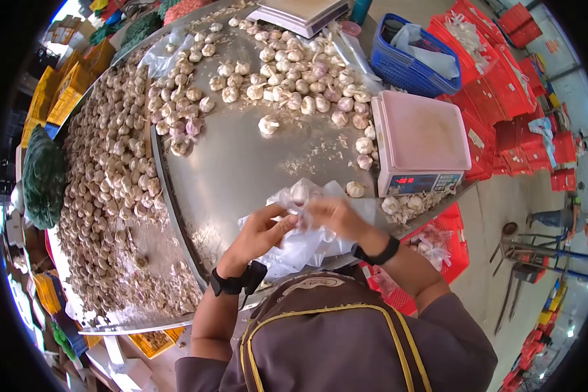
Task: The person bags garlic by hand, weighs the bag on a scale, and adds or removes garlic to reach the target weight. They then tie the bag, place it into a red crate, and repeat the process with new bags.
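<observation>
Near the front edge of the metal table (232, 170), both hands are at a clear plastic bag (307, 245). My left hand (260, 232) pinches the bag from the left, thumb and fingers together. From the right, my right hand (338, 215) grips the bag's upper part; its fingertips are blurred by motion. Pale garlic bulbs (302, 191) show through the film just beyond my fingers. A single garlic bulb (355, 189) lies to the right of my right hand, and another bulb (268, 125) sits farther back.
A digital scale (424, 134) with a lit red display stands at right, a blue basket (411, 65) behind it. Loose garlic (300, 72) covers the back; a large heap (111, 150) lies left beyond a metal rim. Red crates (483, 98) are stacked right; a red crate (460, 238) stands below.
</observation>
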`<state>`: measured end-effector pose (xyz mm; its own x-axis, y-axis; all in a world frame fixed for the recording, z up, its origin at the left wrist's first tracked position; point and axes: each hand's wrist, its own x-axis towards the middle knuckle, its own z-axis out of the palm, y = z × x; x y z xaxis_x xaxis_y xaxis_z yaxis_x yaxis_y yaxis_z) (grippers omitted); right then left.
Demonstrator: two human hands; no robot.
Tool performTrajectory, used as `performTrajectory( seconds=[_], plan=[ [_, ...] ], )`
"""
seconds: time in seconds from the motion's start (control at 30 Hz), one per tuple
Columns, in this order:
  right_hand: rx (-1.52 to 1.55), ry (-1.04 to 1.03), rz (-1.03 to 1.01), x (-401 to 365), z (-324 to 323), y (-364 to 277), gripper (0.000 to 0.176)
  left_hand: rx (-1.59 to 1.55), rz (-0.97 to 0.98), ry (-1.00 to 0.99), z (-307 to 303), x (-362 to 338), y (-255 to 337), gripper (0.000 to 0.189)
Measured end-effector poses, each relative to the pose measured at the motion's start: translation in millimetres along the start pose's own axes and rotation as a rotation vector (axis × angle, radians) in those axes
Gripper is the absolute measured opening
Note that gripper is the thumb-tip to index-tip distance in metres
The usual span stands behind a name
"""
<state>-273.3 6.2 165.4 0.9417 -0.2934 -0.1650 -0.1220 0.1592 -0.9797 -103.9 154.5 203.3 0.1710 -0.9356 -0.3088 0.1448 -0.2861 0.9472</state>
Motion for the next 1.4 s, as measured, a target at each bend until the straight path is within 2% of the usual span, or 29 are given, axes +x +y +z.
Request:
performTrajectory(
  seconds=[0.03,0.07,0.1,0.17,0.23,0.3,0.37,0.43,0.47,0.5,0.53,0.57,0.6,0.7,0.73,0.77,0.83,0.87,0.93,0.97,1.0,1.03,1.1,1.13,1.2,1.23,1.3,1.37,1.4],
  plan=[
    [0.248,0.187,0.044,7.5,-28.2,28.1,0.021,0.143,-0.022,0.027,-1.3,3.4,-9.0,0.029],
    [0.743,0.492,0.333,12.9,-39.2,22.9,0.025,0.106,-0.033,0.102,1.5,4.1,-14.8,0.026],
    [0.747,0.498,0.325,9.9,-37.2,20.3,0.025,0.112,-0.030,0.094,-0.3,4.0,-17.1,0.026],
    [1.009,-0.276,0.370,-2.8,-22.1,10.3,0.028,0.126,-0.015,0.025,0.1,-0.3,-19.7,0.030],
    [0.817,-0.205,0.227,8.4,-22.8,12.7,0.030,0.281,0.163,-0.080,11.2,-12.4,2.9,0.036],
    [0.967,0.456,0.254,34.1,-46.9,56.9,0.032,0.476,0.340,-0.221,23.4,-20.3,9.1,0.035],
    [1.162,0.574,0.296,34.7,-68.0,84.9,0.032,0.562,0.330,-0.294,26.9,-20.9,5.8,0.031],
    [0.959,0.615,0.209,31.6,-53.2,83.4,0.033,0.307,0.351,-0.192,26.7,-18.6,-14.0,0.026],
    [0.697,0.581,0.122,29.0,-38.5,71.1,0.038,0.155,0.271,-0.099,22.3,-17.4,-20.5,0.022],
    [0.452,0.428,0.084,23.1,-23.2,72.3,0.037,-0.023,0.141,0.013,18.1,-13.2,-23.2,0.019],
    [0.201,0.287,0.043,15.4,-9.0,74.2,0.037,-0.134,0.149,0.057,17.2,-10.4,-22.9,0.019],
    [-0.275,0.163,-0.066,9.8,1.1,84.5,0.030,-0.247,0.154,0.087,21.4,-4.1,-11.0,0.019],
    [-0.689,0.148,-0.491,5.9,9.7,73.1,0.024,-0.189,0.219,0.016,23.1,-0.2,-10.5,0.015],
    [-0.733,0.376,-0.210,-17.7,3.2,62.5,0.023,-0.100,0.272,-0.106,46.0,-2.6,10.7,0.013],
    [-0.592,0.482,-0.108,-34.8,-8.9,58.3,0.022,-0.062,0.326,-0.170,42.5,-3.7,16.4,0.016],
    [-0.443,0.580,-0.009,-58.5,-19.7,44.8,0.021,-0.054,0.259,-0.095,44.6,-7.6,22.9,0.021],
    [-0.257,0.967,-0.067,-107.8,-32.3,31.4,0.021,0.046,0.093,0.079,25.7,-6.5,-3.3,0.027],
    [-0.162,1.109,-0.010,-138.4,-41.1,36.8,0.023,0.221,0.022,0.145,13.6,-7.0,-20.2,0.025],
    [-0.441,1.348,-0.013,-198.4,-48.5,33.6,0.023,0.621,-0.063,0.217,-8.3,-10.6,-58.2,0.028],
    [-0.349,1.410,0.031,-218.4,-39.2,22.1,0.013,0.847,-0.082,0.226,-17.6,-15.5,-78.5,0.033],
    [-0.601,1.446,0.161,-242.3,-42.3,31.6,0.019,1.051,-0.178,0.231,-26.9,-22.3,-102.1,0.041],
    [-0.596,1.454,0.169,-254.5,-40.3,28.4,0.019,1.257,-0.275,0.240,-33.9,-28.0,-124.3,0.049],
    [-1.063,1.145,0.560,-269.0,-33.9,19.6,0.031,1.257,-0.493,0.156,-34.4,-31.7,-147.3,0.058],
    [-0.864,1.027,0.643,-273.4,-33.3,28.8,0.039,1.283,-0.453,0.190,-30.2,-32.8,-154.1,0.053],
    [-0.928,0.929,0.623,-266.2,-34.8,37.2,0.040,1.309,-0.419,0.238,-26.0,-32.0,-167.0,0.047],
    [-0.993,0.835,0.600,-257.4,-35.0,40.0,0.042,1.157,-0.337,0.252,-30.6,-30.1,-179.0,0.041],
    [-0.861,0.769,0.680,-212.1,-35.6,-0.2,0.048,1.013,-0.263,0.292,-34.2,-31.5,-186.0,0.035],
    [-0.742,0.687,0.607,-165.1,-31.9,-26.5,0.055,1.018,-0.085,0.394,-29.3,-29.3,-179.4,0.024],
    [-0.717,0.636,0.390,-142.1,-32.6,-11.3,0.061,1.027,-0.028,0.439,-29.7,-28.7,-176.2,0.020]
  ],
)
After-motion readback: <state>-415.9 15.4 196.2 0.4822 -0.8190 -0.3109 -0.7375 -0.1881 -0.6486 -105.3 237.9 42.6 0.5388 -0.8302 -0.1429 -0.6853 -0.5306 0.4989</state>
